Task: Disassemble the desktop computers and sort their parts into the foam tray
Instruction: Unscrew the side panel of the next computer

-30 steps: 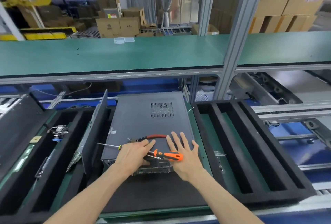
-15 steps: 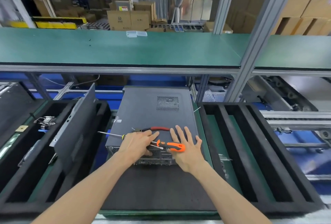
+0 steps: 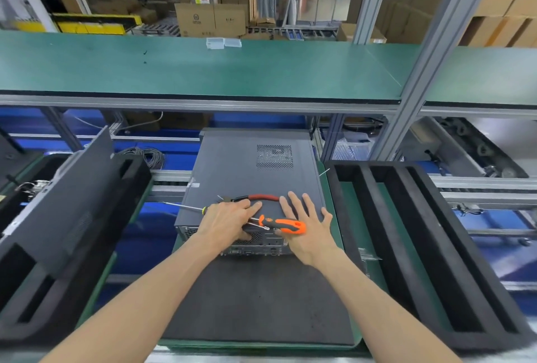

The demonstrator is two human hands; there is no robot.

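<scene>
Both hands (image 3: 232, 221) seemingly atop computer case (image 3: 255, 179)

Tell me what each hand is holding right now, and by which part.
Neither hand clearly grips anything. The left hand and right hand lie fingers-straight on the computer, beside the orange screwdriver.

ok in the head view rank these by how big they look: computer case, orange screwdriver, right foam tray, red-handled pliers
1. right foam tray
2. computer case
3-4. orange screwdriver and red-handled pliers: alike, and the left hand partly covers both, so unranked.
</scene>
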